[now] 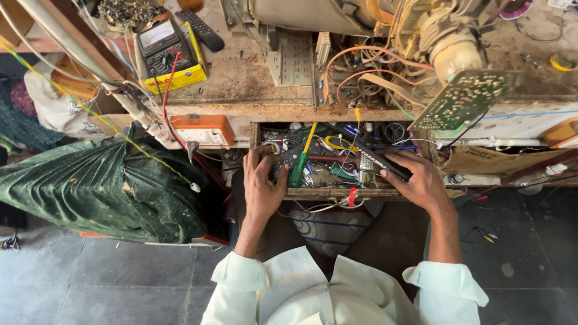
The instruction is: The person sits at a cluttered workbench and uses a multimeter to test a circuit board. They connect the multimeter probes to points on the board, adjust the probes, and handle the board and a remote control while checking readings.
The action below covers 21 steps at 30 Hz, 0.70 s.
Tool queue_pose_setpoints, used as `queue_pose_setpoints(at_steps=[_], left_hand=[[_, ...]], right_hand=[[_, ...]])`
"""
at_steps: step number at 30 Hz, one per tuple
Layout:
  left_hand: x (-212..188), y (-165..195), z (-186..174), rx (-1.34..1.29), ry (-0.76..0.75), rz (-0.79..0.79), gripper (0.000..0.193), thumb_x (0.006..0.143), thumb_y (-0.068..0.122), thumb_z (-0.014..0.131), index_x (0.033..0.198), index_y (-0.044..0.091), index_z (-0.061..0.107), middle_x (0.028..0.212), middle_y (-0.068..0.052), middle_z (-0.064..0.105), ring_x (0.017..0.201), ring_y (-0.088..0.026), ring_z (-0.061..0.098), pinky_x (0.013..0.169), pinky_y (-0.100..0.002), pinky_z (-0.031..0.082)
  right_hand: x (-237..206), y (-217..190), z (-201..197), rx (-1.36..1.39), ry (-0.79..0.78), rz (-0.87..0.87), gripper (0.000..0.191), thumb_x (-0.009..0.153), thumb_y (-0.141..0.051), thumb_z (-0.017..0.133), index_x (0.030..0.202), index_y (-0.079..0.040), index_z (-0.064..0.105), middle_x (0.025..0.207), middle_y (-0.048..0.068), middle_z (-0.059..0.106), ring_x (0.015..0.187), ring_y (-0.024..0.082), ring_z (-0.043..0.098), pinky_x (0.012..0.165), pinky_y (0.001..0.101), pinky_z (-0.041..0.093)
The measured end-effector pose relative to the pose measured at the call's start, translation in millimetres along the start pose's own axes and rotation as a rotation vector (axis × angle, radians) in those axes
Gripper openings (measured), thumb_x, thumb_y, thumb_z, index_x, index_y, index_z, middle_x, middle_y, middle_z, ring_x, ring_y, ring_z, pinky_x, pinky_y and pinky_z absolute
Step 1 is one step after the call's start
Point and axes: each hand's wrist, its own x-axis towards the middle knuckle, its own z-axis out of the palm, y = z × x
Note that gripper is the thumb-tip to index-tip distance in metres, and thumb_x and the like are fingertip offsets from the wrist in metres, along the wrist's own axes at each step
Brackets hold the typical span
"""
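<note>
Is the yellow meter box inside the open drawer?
No, the yellow meter box sits up on the workbench top, while the open drawer below holds tools and wires.

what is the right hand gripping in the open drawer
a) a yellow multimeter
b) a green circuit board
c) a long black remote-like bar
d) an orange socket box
c: the right hand closes round a long black bar lying over the drawer clutter.
</note>
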Motion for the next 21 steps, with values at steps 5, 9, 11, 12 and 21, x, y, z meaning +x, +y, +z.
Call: queue_pose_setpoints(at_steps=[5,9,11,12,21], left_hand=[[0,-1,-2,-0.013,0.012,-0.006,0.021,0.081,0.008,0.077,0.100,0.002,0.070,0.123,-0.015,0.061,0.116,-0.038,0.057,0.099,-0.045,0.047],[1,-2,-3,-0.025,0.005,-0.025,0.020,0.081,0.007,0.077,0.099,0.002,0.069,0.124,-0.015,0.062,0.117,-0.038,0.057,0.100,-0.045,0.047],[0,-3,-4,-0.027,0.007,-0.030,0.020,0.081,0.007,0.077,0.099,0.002,0.069,0.124,-0.015,0.061,0.117,-0.038,0.057,0.100,-0.045,0.047],[0,-3,-3,-0.028,0.006,-0.031,0.020,0.081,0.007,0.077,0.099,0.002,0.070,0.123,-0.015,0.061,0.117,-0.038,0.057,0.100,-0.045,0.047],[1,-3,-2,-0.035,-0.007,-0.031,0.020,0.081,0.007,0.077,0.099,0.001,0.070,0.122,-0.015,0.062,0.116,-0.037,0.057,0.099,-0.044,0.047]], right_hand=[[1,-7,1,-0.023,-0.002,0.091,0.044,0.085,-0.029,0.080,0.123,-0.007,0.074,0.117,0.016,0.074,0.101,0.033,0.071,0.080,0.0390,0.057],[2,-11,1,0.038,0.042,0.025,0.040,0.093,-0.024,0.075,0.129,-0.008,0.072,0.119,0.017,0.074,0.101,0.032,0.071,0.079,0.0395,0.057],[1,-12,2,0.065,0.028,0.151,0.040,0.092,-0.022,0.075,0.130,-0.009,0.073,0.114,0.016,0.074,0.092,0.030,0.071,0.066,0.0391,0.057],[1,-11,3,0.032,0.042,0.110,0.039,0.092,-0.020,0.076,0.129,-0.008,0.073,0.113,0.017,0.075,0.092,0.032,0.071,0.070,0.0404,0.056],[-2,-6,10,-0.037,0.180,-0.001,0.035,0.090,-0.017,0.082,0.120,-0.001,0.074,0.115,0.019,0.075,0.100,0.033,0.073,0.086,0.0400,0.057]])
